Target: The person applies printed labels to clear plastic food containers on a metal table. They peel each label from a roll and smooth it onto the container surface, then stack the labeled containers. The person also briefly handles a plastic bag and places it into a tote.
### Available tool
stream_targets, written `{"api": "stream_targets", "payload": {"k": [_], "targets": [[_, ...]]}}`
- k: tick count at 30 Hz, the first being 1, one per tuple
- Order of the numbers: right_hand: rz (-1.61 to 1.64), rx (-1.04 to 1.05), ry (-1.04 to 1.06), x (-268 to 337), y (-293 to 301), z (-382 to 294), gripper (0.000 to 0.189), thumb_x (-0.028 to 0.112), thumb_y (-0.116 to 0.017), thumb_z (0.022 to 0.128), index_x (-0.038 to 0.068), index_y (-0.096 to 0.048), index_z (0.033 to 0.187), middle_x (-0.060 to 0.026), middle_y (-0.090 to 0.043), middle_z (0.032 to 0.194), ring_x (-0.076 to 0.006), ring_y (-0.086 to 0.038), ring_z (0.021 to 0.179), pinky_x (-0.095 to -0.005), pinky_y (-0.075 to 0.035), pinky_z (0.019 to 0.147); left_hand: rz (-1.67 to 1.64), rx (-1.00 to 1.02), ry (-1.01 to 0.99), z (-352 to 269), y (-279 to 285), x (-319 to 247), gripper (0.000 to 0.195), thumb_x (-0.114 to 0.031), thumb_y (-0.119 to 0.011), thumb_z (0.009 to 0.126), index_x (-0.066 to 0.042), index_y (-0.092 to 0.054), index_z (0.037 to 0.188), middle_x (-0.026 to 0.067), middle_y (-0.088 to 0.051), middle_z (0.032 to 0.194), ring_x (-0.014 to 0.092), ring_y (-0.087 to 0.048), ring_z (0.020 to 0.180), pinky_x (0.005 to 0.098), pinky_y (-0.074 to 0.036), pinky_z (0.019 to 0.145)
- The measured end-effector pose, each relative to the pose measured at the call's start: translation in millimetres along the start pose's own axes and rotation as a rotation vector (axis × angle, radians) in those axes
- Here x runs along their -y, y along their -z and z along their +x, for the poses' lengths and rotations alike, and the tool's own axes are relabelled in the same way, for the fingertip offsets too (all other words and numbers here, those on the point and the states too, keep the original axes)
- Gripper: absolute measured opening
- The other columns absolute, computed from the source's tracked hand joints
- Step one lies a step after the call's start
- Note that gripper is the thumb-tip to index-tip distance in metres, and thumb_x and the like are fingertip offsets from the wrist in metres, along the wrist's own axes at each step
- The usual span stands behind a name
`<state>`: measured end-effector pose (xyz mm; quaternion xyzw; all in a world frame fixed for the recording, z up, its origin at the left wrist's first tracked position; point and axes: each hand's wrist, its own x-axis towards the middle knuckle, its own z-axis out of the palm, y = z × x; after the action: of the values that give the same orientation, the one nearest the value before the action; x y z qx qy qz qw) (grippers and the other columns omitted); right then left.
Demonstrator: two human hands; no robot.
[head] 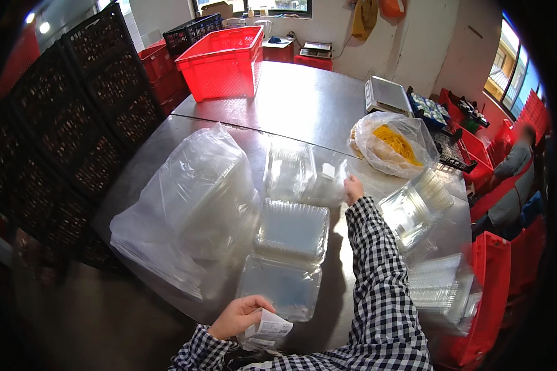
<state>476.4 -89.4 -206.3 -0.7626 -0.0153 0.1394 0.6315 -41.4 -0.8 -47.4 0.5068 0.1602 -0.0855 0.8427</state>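
Observation:
My left hand (241,315) grips a strip of printed white labels (274,327) at the table's near edge. My right hand (353,189) is stretched forward, its fingers closed on the edge of a clear plastic container lid (329,178) that bears a small white label. This lid lies beside a clear container (288,169). Nearer to me are a stack of clear plastic containers (294,232) and another clear tray part (281,285), just beyond my left hand. A large translucent plastic bag (190,199) with containers inside stands to the left.
Stacked clear containers (406,213) and more stacks (438,287) lie at right. Behind them sit a bag of yellow rubber bands (397,143) and a scale (387,95). A red crate (223,65) stands at the far side, black crates (69,106) at left. A person (515,171) is at far right.

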Motion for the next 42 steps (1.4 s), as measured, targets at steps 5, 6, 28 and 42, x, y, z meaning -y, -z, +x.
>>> {"api": "stream_targets", "payload": {"k": [5,6,28,42], "targets": [[-0.264,-0.113,0.208,18.8,-7.3,9.1,0.047,0.007,-0.058,0.088,0.002,-0.055,0.134,-0.0209,-0.062,0.128,-0.0333,-0.061,0.115,-0.0383,-0.048,0.096,-0.018,-0.036,0.006,-1.4,-7.3,-5.3,0.014,-0.001,-0.056,0.097,0.003,-0.059,0.11,0.005,-0.064,0.104,0.012,-0.063,0.098,0.0268,-0.051,0.087],[-0.401,-0.052,0.312,14.8,1.0,12.4,0.046,0.01,-0.057,0.09,0.005,-0.053,0.136,-0.021,-0.058,0.134,-0.0359,-0.058,0.119,-0.041,-0.045,0.102,-0.022,-0.048,0.013,-0.6,-9.8,-6.2,0.013,0.0,-0.057,0.096,0.003,-0.06,0.109,0.0056,-0.065,0.102,0.012,-0.064,0.096,0.0267,-0.051,0.086],[0.069,0.967,0.015,131.8,22.3,-392.5,0.024,0.014,-0.068,0.091,-0.001,-0.067,0.109,-0.0071,-0.07,0.098,-0.0123,-0.064,0.088,-0.0267,-0.052,0.081,0.549,-0.394,-0.578,2.0,-16.1,-28.3,0.006,-0.001,-0.065,0.091,0.0,-0.059,0.094,0.0029,-0.064,0.088,0.007,-0.059,0.08,0.0236,-0.049,0.073],[-0.689,0.216,0.966,104.5,1.9,-389.6,0.039,0.011,-0.075,0.072,0.005,-0.061,0.108,-0.0151,-0.058,0.111,-0.0336,-0.054,0.101,-0.0434,-0.044,0.088,1.182,-0.461,-0.195,-16.2,-2.6,-39.5,0.021,-0.019,-0.067,0.087,-0.001,-0.06,0.08,0.0146,-0.064,0.073,0.025,-0.063,0.069,0.0346,-0.048,0.063]]}}
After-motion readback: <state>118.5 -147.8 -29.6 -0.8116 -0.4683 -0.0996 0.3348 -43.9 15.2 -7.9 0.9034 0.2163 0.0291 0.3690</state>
